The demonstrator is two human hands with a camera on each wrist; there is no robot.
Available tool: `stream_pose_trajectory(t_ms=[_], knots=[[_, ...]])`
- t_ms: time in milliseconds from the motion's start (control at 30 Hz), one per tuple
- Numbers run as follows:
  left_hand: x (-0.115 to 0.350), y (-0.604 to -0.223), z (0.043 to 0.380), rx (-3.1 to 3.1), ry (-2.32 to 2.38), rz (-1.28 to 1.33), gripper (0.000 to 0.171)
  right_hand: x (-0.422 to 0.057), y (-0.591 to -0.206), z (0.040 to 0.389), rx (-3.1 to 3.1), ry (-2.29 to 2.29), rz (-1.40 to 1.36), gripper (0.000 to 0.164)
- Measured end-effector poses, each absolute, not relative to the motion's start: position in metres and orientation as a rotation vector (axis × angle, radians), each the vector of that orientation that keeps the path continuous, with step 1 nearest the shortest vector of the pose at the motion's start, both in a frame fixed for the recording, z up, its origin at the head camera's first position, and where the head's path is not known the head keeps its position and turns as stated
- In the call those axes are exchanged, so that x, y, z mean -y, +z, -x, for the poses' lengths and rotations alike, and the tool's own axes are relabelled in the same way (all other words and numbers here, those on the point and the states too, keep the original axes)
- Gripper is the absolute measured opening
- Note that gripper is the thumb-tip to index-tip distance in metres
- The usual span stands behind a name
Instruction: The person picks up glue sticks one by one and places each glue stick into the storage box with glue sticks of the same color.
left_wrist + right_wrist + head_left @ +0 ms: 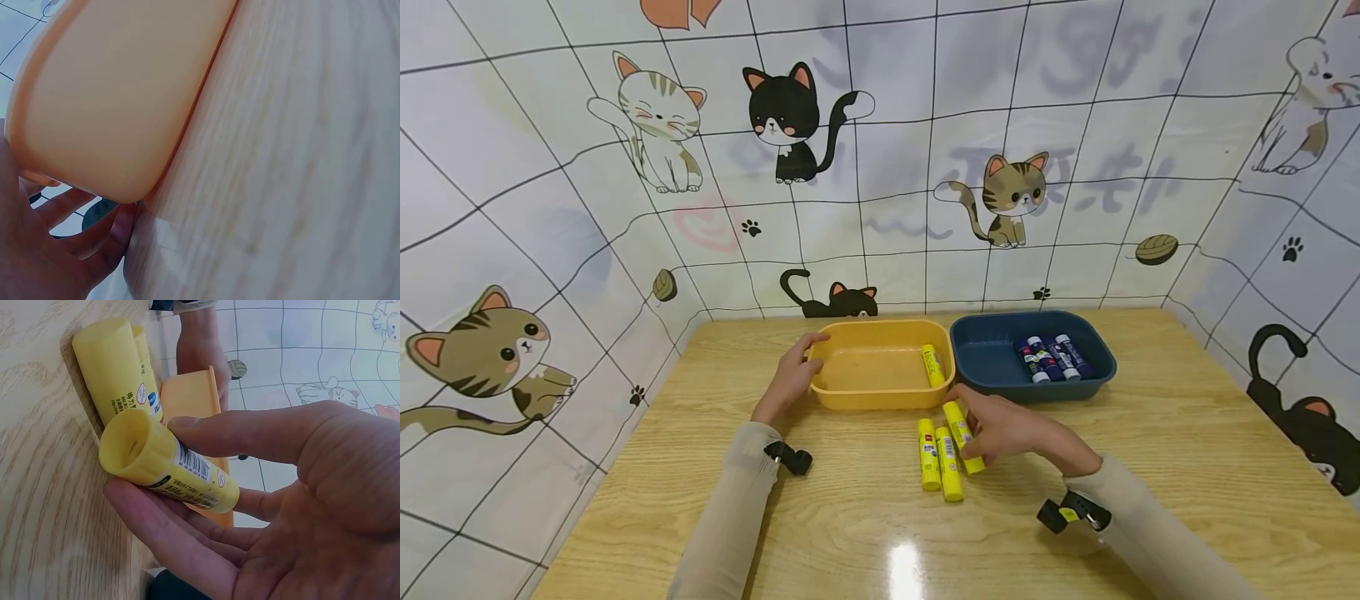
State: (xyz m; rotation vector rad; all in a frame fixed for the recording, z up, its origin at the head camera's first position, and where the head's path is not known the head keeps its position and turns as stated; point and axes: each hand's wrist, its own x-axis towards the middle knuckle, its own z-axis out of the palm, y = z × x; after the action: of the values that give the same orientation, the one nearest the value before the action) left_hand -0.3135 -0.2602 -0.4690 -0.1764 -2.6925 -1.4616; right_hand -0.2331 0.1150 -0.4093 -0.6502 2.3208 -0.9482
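At the left end of the yellow tray (880, 401), my left hand (790, 379) holds the rim; in the left wrist view its bent fingers (115, 234) lie against the outside of the end wall. My right hand (1003, 423) pinches a yellow glue stick (181, 469) between thumb and fingers, tilted close over the wood. Two more yellow glue sticks, a left one (928, 454) and a right one (950, 465), lie side by side just left of it. Another yellow glue stick (932, 365) leans inside the tray at its right end.
A dark blue tray (985, 337) stands right beside the yellow one, with several dark blue glue sticks (1051, 358) in its right half. Both sit toward the back of the wooden table (842, 517). A cat-print wall covering (895, 167) rises behind and at both sides.
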Motion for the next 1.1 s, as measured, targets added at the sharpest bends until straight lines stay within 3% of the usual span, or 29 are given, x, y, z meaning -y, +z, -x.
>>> stream_pose_trajectory(t_ms=[1100], knots=[[0.259, -0.468, 0.314, 2.684, -1.473, 0.159, 0.053, -0.098, -0.381, 0.251, -2.376, -0.908, 0.699, 0.081]])
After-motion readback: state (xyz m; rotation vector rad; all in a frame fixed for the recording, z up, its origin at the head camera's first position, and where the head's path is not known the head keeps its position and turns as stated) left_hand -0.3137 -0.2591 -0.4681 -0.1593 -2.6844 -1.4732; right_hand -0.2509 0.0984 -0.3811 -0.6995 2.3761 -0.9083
